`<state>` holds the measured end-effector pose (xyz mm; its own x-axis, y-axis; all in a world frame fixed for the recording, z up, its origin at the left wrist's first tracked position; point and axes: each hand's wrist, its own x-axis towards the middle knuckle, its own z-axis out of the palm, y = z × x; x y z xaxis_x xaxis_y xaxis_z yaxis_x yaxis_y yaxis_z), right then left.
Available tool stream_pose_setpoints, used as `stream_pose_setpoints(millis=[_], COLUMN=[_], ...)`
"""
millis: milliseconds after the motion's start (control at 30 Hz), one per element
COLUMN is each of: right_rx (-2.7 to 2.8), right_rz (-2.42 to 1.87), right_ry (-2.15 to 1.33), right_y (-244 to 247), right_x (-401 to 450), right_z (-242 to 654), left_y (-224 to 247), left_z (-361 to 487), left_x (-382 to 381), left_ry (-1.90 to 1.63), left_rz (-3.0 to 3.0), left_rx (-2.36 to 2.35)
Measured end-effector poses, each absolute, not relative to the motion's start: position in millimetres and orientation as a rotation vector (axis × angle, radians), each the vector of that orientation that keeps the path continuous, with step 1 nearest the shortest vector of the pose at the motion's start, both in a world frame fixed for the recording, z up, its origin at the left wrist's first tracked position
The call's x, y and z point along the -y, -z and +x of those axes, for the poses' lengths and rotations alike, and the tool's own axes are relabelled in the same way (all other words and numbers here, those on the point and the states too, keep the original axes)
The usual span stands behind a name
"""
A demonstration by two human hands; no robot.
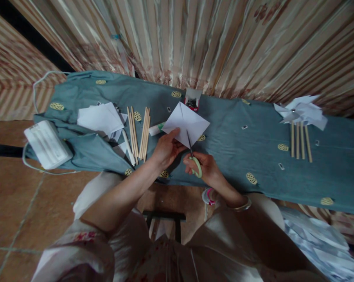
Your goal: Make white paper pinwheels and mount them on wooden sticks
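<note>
Paper (194, 119), near edge in left hand (167, 149); scissors (191, 149) in right hand (206, 164)

"How's the light?"

"Dim and muted. The curtain (177, 47) takes a soft sheen along its folds, and the white paper square (185, 119) stands out brightly against the teal cloth (229, 152). I can't tell where the source is."

"Shadows?"

"A soft one on the cloth just below the left hand (166, 149). The right forearm (267, 231) sinks into deep shade."

"Sharp?"

"Fairly, around the scissors (198, 168). Fine detail is smeary, though, and the small printed tags (244, 127) are unreadable."

"And the edges?"

"Wide-lens stretching: the curtain's folds fan outward and the upper corners darken."
</note>
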<state>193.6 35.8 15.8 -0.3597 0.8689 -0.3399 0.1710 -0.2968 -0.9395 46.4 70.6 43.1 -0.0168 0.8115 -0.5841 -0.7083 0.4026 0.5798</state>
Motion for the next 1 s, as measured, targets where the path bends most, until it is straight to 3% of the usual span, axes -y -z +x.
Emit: stream_pose_setpoints(millis=[1000], right_rx=[1.427], right_rz=[-1.334], right_ry=[-1.676], right_y=[-17.9], right_x=[-36.4], right_z=[193.1], left_y=[-41.4], left_z=[48.1], left_x=[-70.1], left_ry=[-1.195], left_rz=[0.137], left_rx=[-1.040])
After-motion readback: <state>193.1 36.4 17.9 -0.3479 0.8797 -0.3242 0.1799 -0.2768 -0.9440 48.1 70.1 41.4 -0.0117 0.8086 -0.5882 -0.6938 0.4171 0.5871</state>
